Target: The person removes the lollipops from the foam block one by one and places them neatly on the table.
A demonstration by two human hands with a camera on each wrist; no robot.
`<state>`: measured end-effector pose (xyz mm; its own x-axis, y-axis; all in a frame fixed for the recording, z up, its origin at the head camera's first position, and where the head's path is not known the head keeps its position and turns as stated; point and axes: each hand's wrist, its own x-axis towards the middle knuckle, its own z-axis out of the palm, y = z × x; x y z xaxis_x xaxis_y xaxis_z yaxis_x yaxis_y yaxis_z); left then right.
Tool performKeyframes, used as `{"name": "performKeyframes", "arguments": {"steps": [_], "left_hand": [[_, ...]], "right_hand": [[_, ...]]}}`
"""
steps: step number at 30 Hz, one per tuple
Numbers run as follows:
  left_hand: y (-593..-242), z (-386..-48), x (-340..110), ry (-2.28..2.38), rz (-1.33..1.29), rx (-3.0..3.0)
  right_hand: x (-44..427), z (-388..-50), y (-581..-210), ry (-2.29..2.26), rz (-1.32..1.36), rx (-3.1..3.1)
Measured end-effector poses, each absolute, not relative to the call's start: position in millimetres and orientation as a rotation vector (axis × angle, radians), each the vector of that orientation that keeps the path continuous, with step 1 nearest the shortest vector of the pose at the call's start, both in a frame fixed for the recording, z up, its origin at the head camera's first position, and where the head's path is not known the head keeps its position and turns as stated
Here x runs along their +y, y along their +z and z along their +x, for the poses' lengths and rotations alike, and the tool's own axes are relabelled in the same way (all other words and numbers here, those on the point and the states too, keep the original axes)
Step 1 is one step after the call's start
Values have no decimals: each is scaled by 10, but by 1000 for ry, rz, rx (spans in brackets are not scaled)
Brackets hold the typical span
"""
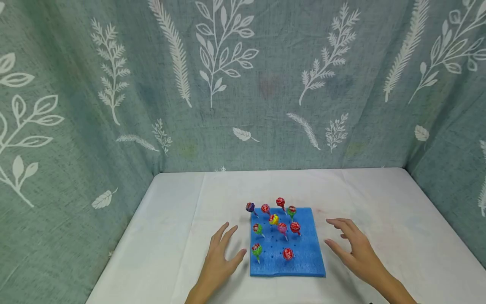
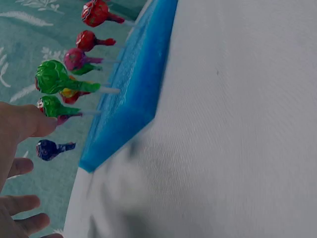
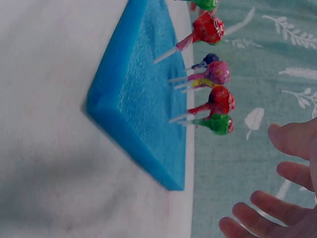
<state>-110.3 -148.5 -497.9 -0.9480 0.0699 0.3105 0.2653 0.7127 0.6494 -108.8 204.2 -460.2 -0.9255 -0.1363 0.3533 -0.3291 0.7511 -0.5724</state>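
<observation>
A blue foam board with small holes lies on the table, several wrapped lollipops standing in it by their sticks. At its front are a green lollipop on the left and a red one; a dark blue one leans at the back left corner. My left hand is held left of the board, fingers spread, holding nothing. To the right, my right hand hovers with relaxed, parted fingers, also holding nothing. Neither hand touches the board in the head view.
A white cloth covers the table under the board. Green-grey curtains with white leaf prints hang behind the table and along both sides.
</observation>
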Motion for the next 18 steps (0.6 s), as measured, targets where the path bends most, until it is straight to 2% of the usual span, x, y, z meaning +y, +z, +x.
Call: {"name": "performKeyframes", "arguments": {"steps": [18], "left_hand": [[-5102,-1333,-1213,-1554,-222,-2587]], "right_hand": [[1663,-1278,-4743,1175,429,-2624]]}}
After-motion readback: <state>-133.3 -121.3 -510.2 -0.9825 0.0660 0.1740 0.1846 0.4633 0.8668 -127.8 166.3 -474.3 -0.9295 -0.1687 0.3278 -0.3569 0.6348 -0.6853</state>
